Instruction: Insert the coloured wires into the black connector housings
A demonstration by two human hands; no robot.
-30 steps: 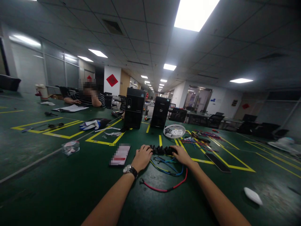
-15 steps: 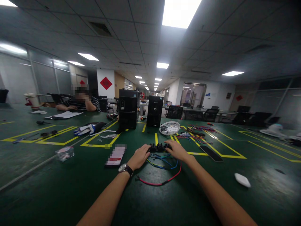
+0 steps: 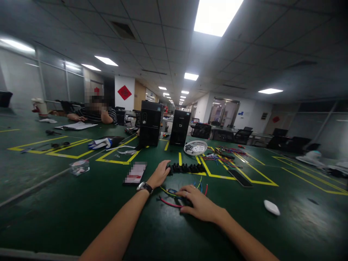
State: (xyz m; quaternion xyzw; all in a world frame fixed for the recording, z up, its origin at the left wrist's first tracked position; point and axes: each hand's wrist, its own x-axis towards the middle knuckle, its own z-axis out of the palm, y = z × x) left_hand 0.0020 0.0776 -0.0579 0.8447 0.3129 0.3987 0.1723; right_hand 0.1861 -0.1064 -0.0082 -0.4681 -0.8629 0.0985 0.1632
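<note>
Person's L hand point(image 3: 160, 175) is resting at the L end of the black strip point(image 3: 187, 168) – can't tell if it's gripping. R hand point(image 3: 201, 203) is hovering by loose wires point(image 3: 170, 204), thumb & fingers apart, nearer the worktop's point(image 3: 152, 235) near edge. Step in hand's prob. steadying strip w/ L, sorting wires w/ R; next move's likely needing a fingertip pinch. Strip's lying mid-worktop, between near & far edges – looking dark, long, knobbly.

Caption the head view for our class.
Left hand beside a black strip, right hand over coloured wires on a green table.
</note>
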